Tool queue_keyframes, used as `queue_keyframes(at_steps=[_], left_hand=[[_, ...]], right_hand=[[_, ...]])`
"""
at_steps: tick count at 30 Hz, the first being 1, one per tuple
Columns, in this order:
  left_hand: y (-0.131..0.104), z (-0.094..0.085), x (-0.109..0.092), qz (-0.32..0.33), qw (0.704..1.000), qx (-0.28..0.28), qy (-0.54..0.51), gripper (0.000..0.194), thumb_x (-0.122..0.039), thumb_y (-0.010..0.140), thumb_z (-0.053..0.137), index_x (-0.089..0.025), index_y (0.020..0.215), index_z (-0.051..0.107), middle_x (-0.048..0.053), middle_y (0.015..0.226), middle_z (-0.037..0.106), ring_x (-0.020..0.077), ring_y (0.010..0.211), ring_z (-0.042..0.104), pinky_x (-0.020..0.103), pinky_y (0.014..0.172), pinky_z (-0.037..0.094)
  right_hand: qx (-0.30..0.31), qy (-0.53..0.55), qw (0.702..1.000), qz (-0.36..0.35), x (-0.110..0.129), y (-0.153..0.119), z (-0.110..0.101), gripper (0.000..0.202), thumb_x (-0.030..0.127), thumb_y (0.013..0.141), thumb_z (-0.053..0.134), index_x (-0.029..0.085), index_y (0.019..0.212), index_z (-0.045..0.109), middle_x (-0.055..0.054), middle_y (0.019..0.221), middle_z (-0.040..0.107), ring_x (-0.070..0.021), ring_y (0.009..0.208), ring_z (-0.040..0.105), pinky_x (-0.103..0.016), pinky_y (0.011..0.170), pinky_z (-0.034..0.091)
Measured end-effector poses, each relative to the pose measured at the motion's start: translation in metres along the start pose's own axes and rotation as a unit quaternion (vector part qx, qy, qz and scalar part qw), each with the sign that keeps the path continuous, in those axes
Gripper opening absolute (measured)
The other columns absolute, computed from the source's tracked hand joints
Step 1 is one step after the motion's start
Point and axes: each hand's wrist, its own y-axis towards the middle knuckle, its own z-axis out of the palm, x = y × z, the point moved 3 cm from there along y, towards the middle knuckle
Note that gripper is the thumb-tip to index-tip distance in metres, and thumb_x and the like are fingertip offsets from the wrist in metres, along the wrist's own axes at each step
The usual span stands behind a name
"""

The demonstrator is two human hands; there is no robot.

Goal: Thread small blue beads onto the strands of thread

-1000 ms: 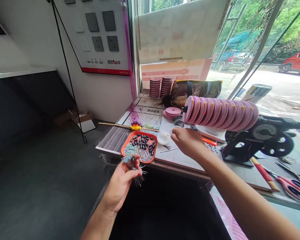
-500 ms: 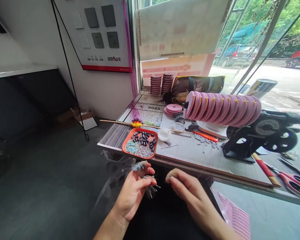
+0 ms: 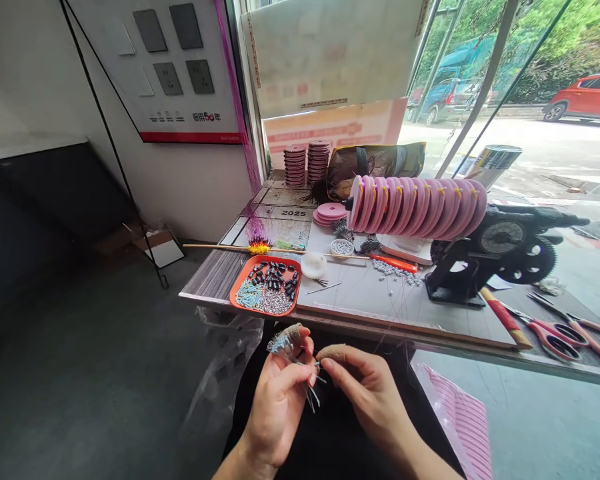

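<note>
Left hand (image 3: 275, 403) grips bunch (image 3: 285, 343) of thin pieces, ends fanned, likely so single ones can be reached. Right hand (image 3: 380, 397) pinched shut at bunch's edge; what it pinches too small to tell. Tape (image 3: 333, 351) on forefinger, perhaps shielding skin. Both over lap, near counter (image 3: 365, 300). Tray (image 3: 233, 295) by counter's edge, small parts (image 3: 274, 303) grouped by kind, presumably for easy picking.

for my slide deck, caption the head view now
Both hands work a wiry bundle below the orange tray
</note>
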Motion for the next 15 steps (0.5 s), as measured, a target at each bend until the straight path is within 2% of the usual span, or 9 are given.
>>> queue_keyframes(at_steps=[6,8,12,15], left_hand=[[-0.001,-0.006,0.008,-0.021,0.985,0.053,0.161,0.012,-0.023,0.071,0.066,-0.017,0.081,0.066,-0.001,0.069,0.057,0.0113,0.063,0.046,0.024,0.064,0.040],[-0.002,-0.007,0.009,-0.024,0.979,0.059,0.194,0.011,-0.026,0.072,0.067,-0.016,0.074,0.063,-0.002,0.063,0.054,0.0113,0.061,0.045,0.024,0.063,0.039],[-0.002,-0.009,0.010,-0.045,0.980,0.057,0.184,0.018,-0.030,0.070,0.070,-0.014,0.068,0.061,-0.002,0.059,0.052,0.0100,0.057,0.043,0.022,0.058,0.038],[0.000,-0.011,0.009,-0.054,0.991,0.027,0.119,0.018,-0.027,0.066,0.074,-0.013,0.071,0.063,-0.001,0.062,0.052,0.0089,0.057,0.043,0.020,0.054,0.037]], right_hand=[[-0.024,-0.056,0.997,-0.037,-0.003,0.002,-0.003,0.023,0.031,0.085,0.051,0.016,0.072,0.061,-0.003,0.067,0.063,-0.0141,0.062,0.058,-0.022,0.060,0.046],[-0.028,-0.078,0.995,-0.047,-0.004,0.002,-0.003,0.022,0.030,0.085,0.050,0.016,0.072,0.061,-0.004,0.067,0.063,-0.0141,0.062,0.059,-0.022,0.060,0.047],[-0.026,-0.091,0.994,-0.046,-0.005,0.001,-0.001,0.021,0.029,0.086,0.050,0.016,0.074,0.062,-0.004,0.069,0.065,-0.0142,0.063,0.060,-0.021,0.060,0.048],[-0.054,-0.120,0.990,-0.059,-0.002,-0.003,-0.004,0.020,0.029,0.087,0.049,0.017,0.079,0.062,-0.003,0.073,0.066,-0.0137,0.066,0.061,-0.019,0.063,0.047]])
